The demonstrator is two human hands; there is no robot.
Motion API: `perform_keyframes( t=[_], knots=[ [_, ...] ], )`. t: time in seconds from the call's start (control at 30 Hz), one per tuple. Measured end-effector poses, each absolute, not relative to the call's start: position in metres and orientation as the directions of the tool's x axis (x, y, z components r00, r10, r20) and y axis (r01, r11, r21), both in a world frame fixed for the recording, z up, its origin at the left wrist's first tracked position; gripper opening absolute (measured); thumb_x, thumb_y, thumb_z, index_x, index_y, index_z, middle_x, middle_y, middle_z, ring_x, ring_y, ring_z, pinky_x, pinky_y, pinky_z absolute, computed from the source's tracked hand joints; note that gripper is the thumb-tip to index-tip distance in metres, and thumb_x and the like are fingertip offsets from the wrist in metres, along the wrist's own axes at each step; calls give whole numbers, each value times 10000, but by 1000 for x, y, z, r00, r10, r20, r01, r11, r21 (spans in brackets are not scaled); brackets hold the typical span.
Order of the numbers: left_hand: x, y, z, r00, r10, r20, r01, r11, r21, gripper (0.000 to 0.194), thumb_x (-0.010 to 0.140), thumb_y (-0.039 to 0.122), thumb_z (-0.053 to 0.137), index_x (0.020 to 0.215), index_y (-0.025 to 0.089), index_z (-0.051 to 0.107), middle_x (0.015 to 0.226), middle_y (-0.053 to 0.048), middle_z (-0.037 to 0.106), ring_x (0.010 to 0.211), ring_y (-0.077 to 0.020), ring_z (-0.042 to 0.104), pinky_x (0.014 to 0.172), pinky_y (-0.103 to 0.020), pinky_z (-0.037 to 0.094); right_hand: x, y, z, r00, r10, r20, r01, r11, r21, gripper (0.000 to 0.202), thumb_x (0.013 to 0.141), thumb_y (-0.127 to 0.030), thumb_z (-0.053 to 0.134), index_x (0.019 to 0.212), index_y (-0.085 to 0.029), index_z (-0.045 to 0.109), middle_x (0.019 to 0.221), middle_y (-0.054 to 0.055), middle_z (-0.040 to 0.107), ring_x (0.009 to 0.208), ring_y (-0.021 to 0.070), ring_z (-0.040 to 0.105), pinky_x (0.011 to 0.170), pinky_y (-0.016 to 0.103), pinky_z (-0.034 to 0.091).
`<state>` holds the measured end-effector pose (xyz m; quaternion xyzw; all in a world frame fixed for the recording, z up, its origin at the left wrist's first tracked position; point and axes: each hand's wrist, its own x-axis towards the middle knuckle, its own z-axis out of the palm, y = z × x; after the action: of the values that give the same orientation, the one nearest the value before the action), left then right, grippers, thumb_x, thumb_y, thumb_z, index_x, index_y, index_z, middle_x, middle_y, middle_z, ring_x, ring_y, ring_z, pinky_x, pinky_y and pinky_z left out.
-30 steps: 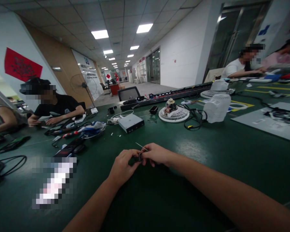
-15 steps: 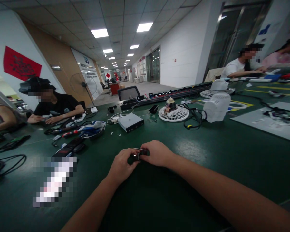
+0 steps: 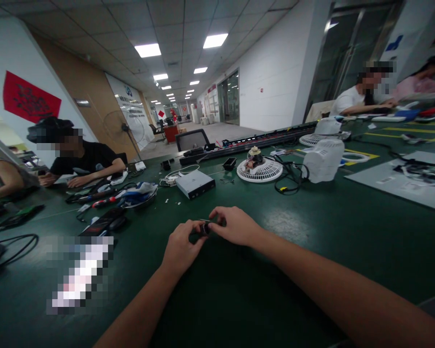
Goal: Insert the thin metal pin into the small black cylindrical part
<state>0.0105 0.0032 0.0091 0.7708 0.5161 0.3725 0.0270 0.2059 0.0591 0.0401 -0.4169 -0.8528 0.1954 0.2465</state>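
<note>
Over the green table in the middle of the head view, a small dark cylindrical part point(image 3: 204, 228) with a shiny edge sits between my hands. My left hand point(image 3: 181, 244) is closed, gripping this part between thumb and fingers. From the other side my right hand point(image 3: 235, 226) curls its fingers at it, thumb tip against the part and index finger arched above. A thin light strip shows by the fingertips; I cannot make out what it belongs to. Beyond the hands lies a silver optical disc drive point(image 3: 195, 182).
A white fan grille with a motor point(image 3: 260, 166), a white plastic housing point(image 3: 324, 161) and a small black tray point(image 3: 229, 163) stand farther back. Tools and a blue cloth point(image 3: 141, 192) lie left, near a pixelated bright object point(image 3: 81, 275). Co-workers sit at the left point(image 3: 90, 157) and far right point(image 3: 358, 96).
My right hand has loosened slightly, its index finger lifting and its thumb shifting left along the part. The dark part has turned a little in my left hand, which stays nearly in place.
</note>
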Motion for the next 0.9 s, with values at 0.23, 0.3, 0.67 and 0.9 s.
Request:
perform_keyframes(
  t=[0.23,0.3,0.67,0.9],
  knots=[
    [8,6,10,20,858,514,805,-319,500,211,767,176,697,798,226,494,1011,-20,723,908,-211,675,831,-421,541,222,73,46,-611,734,297,651,679,-339,171,865,-250,546,983,-233,668,837,19,724,740,178,645,638,275,397],
    [7,7,10,12,858,513,803,-314,507,212,763,179,698,799,226,494,1006,-21,722,903,-211,676,824,-417,542,224,75,45,-661,687,303,597,725,-343,171,863,-251,558,982,-230,679,861,21,724,759,176,645,667,276,409],
    [10,6,11,108,853,510,838,-354,414,202,747,143,686,794,225,509,992,-5,718,865,-210,661,748,-376,523,220,72,40,-746,604,280,549,796,-257,190,867,-262,554,974,-225,706,919,51,714,850,210,631,738,308,426],
    [11,5,9,146,850,506,833,-381,400,202,746,121,672,793,230,508,1002,-4,722,885,-210,659,776,-376,523,219,70,40,-726,630,274,518,764,-385,183,844,-259,574,946,-232,723,867,22,727,754,171,638,673,274,427]
  ],
)
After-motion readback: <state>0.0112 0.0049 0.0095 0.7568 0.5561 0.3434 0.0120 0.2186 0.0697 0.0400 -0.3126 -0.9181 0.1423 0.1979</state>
